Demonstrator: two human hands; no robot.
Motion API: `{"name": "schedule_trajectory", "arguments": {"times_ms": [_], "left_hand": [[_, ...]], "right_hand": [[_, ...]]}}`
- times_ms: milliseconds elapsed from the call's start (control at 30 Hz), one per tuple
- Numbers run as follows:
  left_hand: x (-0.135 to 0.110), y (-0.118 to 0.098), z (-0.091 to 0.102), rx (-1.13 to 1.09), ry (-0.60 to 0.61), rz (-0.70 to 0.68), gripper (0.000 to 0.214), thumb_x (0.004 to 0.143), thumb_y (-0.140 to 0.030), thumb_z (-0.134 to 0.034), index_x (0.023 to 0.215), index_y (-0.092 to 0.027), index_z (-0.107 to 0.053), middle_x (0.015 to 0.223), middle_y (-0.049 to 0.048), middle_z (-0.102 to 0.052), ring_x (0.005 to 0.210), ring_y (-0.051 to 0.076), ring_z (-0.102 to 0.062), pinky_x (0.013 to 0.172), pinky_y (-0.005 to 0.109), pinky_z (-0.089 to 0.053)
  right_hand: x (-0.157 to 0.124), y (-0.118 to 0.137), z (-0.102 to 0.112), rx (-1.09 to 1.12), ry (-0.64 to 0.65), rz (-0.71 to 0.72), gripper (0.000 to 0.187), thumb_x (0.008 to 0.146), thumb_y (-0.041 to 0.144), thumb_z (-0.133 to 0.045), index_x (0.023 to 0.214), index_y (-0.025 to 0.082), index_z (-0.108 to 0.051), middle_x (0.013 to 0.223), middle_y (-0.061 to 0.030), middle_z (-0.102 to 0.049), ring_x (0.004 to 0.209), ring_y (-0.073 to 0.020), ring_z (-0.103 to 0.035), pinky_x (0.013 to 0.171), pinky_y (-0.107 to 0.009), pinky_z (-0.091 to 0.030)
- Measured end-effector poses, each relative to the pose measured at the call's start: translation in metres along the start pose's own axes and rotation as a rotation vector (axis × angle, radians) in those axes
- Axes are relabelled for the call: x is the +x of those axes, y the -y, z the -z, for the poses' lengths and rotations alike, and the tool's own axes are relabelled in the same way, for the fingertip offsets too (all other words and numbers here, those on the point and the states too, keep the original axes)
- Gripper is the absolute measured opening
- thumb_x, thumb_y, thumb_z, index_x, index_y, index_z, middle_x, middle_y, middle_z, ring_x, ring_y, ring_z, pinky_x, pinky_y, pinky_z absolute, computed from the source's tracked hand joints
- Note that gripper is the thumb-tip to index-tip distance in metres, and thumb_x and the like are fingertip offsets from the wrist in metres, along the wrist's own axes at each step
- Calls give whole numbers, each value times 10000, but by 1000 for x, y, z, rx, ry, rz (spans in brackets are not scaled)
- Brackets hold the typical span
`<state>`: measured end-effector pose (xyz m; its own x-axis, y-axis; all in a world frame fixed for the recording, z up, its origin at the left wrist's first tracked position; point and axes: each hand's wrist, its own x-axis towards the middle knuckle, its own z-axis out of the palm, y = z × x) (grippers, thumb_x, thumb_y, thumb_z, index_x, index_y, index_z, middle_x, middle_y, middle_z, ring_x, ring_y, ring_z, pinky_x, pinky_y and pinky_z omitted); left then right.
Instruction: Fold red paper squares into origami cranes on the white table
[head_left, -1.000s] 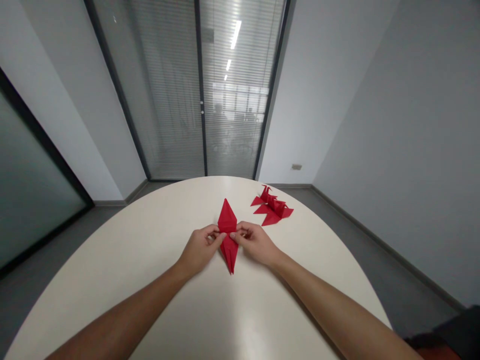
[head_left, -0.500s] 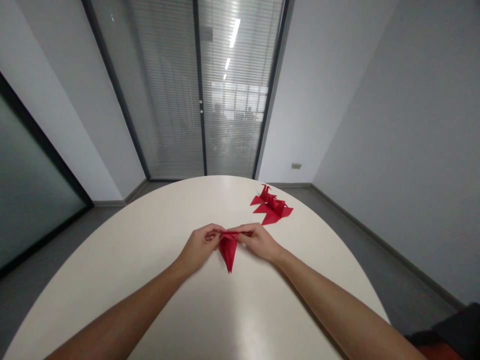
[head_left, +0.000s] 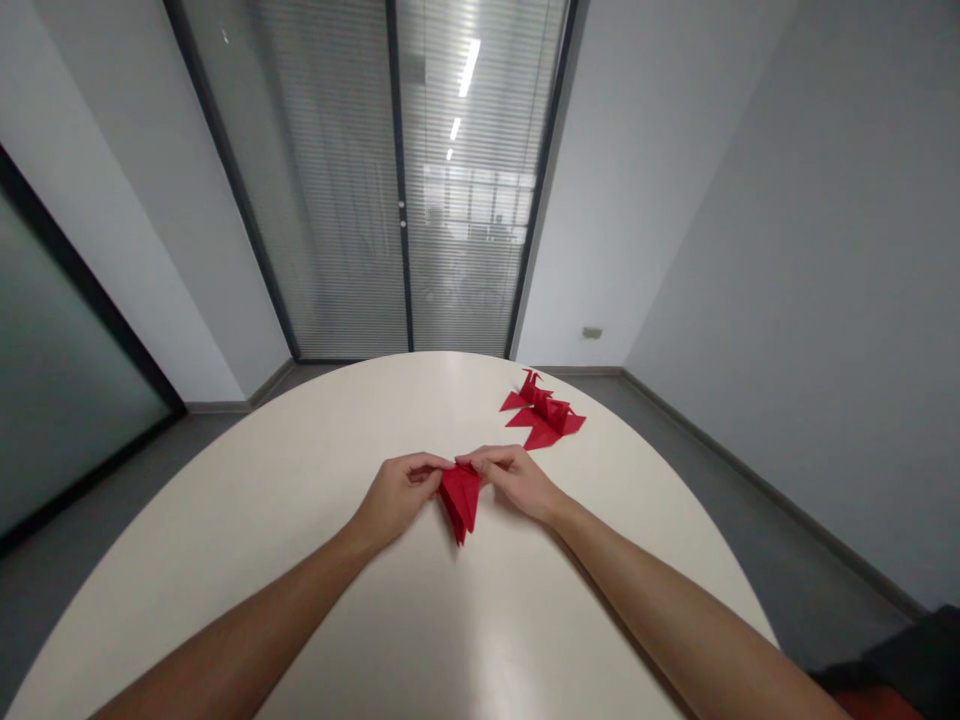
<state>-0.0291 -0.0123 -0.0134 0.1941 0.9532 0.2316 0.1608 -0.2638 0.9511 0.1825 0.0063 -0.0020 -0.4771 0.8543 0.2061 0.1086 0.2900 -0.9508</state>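
Observation:
Between my hands is a piece of folded red paper (head_left: 460,497), with its narrow points toward me and a flap lying over its front. My left hand (head_left: 401,497) pinches its upper left edge between thumb and fingers. On the upper right, my right hand (head_left: 517,482) grips the paper the same way, thumb beneath the fingers. The far edge of the paper is partly covered by my fingertips. Beyond my right hand lie several red origami cranes (head_left: 546,415), close together and overlapping.
A round white table (head_left: 352,620) spans the view under my arms. Behind it stands a glass partition with blinds (head_left: 465,270). Grey walls (head_left: 840,300) rise on both sides. A dark object with some red (head_left: 900,660) sits at the lower right, beyond the table's edge.
A flap of the red paper has come down toward me over its front, so a broader triangular face shows. My hands have barely shifted; the cranes lie as before.

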Motion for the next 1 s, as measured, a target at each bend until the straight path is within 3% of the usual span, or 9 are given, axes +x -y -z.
{"name": "schedule_trajectory", "arguments": {"times_ms": [333,633,833,1000], "left_hand": [[-3,-6,-3,40,19,-17,220,848,-310,-572,889,-167,-733,879,63,-770,801,189,-712,755,284,-563],[3,1,-6,-33,14,15,177,785,-335,-692,856,-173,-701,844,57,-757,791,194,-709,755,293,-547],[2,2,-7,-73,24,81,287,787,-344,-691,1012,-166,-672,803,56,-757,765,196,-706,713,292,-529],[5,-3,-7,2,87,103,210,768,-342,-682,858,-156,-724,839,84,-762,774,203,-694,704,291,-508]], "right_hand": [[2,-11,-4,98,-50,-68,326,798,371,-744,1033,146,-724,824,-57,-739,730,-165,-651,716,-306,-489],[2,-13,-4,61,-53,-40,296,815,301,-709,1073,156,-699,824,-35,-697,694,-131,-607,672,-274,-454],[3,-10,-5,93,-52,-51,339,767,294,-754,1068,158,-680,766,-10,-670,653,-125,-596,651,-272,-456],[2,-7,-6,97,-20,-57,350,749,265,-759,1064,156,-657,725,10,-653,634,-121,-584,638,-265,-444]]}}
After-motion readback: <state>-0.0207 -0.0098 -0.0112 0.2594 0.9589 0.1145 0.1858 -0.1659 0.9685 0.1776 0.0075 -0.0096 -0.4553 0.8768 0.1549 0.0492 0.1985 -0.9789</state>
